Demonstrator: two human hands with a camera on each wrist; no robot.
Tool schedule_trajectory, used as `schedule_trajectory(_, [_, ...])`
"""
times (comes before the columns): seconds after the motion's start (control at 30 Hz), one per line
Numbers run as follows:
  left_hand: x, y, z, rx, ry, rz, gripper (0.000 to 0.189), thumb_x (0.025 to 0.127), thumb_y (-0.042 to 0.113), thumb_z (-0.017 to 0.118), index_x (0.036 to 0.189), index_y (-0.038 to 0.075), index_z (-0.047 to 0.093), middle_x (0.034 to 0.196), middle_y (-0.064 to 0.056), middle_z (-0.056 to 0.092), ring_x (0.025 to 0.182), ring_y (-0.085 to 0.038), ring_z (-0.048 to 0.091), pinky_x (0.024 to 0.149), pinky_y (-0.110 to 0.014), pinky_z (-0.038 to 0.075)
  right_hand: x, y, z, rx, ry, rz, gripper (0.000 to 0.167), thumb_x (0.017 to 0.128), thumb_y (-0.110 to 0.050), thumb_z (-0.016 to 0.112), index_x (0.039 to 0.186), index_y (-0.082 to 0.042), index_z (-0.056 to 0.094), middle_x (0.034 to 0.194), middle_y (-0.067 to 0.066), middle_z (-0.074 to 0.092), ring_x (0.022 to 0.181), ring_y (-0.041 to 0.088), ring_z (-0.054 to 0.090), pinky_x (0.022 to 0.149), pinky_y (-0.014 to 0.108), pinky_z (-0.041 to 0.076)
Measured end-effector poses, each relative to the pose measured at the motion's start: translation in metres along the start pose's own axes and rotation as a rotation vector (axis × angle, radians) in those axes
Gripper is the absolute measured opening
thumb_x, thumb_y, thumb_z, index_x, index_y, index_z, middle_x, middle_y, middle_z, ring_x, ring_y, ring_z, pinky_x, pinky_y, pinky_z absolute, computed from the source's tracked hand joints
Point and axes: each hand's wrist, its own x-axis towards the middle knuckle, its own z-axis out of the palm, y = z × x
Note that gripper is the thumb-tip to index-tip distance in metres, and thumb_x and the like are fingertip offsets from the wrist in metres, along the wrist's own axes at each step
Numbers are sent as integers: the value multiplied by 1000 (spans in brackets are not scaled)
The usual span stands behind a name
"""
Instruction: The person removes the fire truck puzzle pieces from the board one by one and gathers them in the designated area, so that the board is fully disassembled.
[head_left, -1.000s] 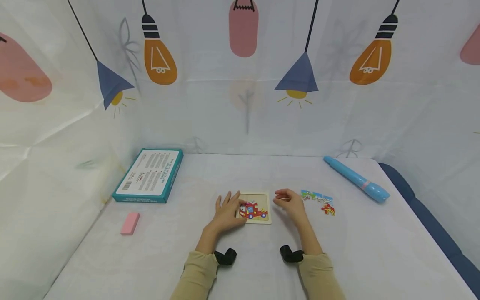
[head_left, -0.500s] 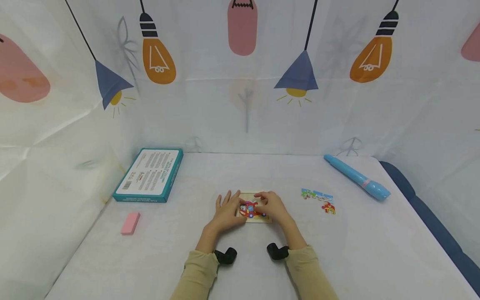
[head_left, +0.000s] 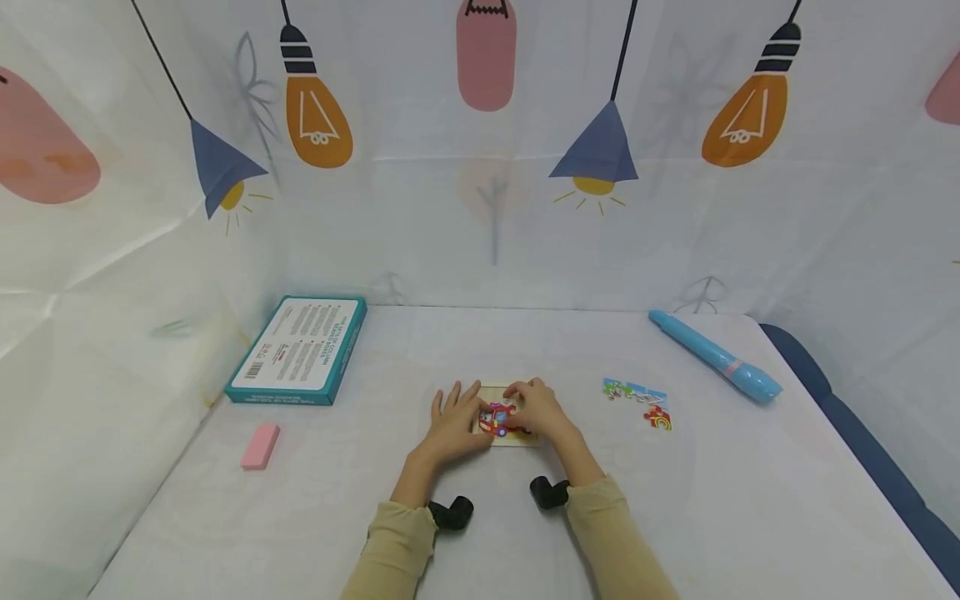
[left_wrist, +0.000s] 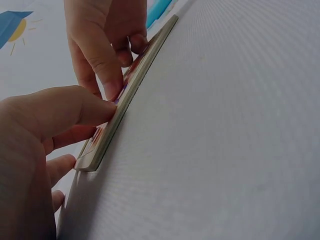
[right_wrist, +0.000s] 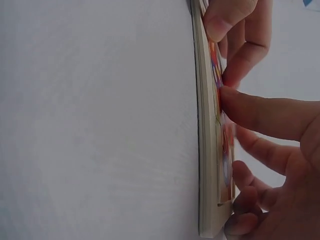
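A small wooden jigsaw board [head_left: 517, 442] lies flat on the table, with a red truck picture [head_left: 491, 419] in its recess. My left hand [head_left: 450, 425] grips its left side, thumb along the near edge and the other fingers spread beyond. Over the board's right part, my right hand [head_left: 543, 412] pinches a puzzle piece with thumb and forefinger against the picture; the fingers mostly cover that piece. In the right wrist view the thumb [right_wrist: 250, 110] touches the coloured surface. Several loose puzzle pieces [head_left: 636, 392] lie to the right of the board.
A teal-edged box [head_left: 300, 346] lies at the back left, with a pink block [head_left: 260, 447] nearer me. At the back right is a light blue tube-shaped package [head_left: 712, 357]. A dark blue chair edge [head_left: 847, 417] shows past the table's right side.
My right hand has moved left from beside the board onto its picture, then shifted slightly farther left. The left hand stays at the board's left side.
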Motion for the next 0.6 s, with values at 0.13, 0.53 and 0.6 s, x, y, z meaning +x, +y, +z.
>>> schedule_trajectory(0.13, [0, 1, -2, -19, -3, 5, 39, 72, 29, 66, 107, 15, 60, 148, -13, 31, 138, -41, 14, 106, -60, -2, 4, 0, 0, 41, -7, 10, 39, 68, -14, 80, 101, -12, 59, 97, 10, 51, 87, 24, 46, 74, 38, 42])
schedule_trajectory(0.53, [-1, 2, -2, -9, 7, 2, 38, 71, 29, 66, 106, 16, 60, 148, -12, 32, 138, -41, 14, 107, -59, -2, -5, 12, -10, 415, 59, 17, 27, 81, -2, 68, 105, -9, 58, 85, 7, 65, 76, 17, 61, 67, 29, 49])
schedule_trajectory(0.6, [-1, 2, -1, -9, 7, -2, 38, 71, 29, 66, 106, 15, 60, 148, -13, 32, 138, -41, 14, 107, -58, -2, -7, 16, -15, 419, 77, 27, 27, 82, -4, 67, 107, -9, 57, 86, 8, 64, 78, 17, 60, 68, 30, 47])
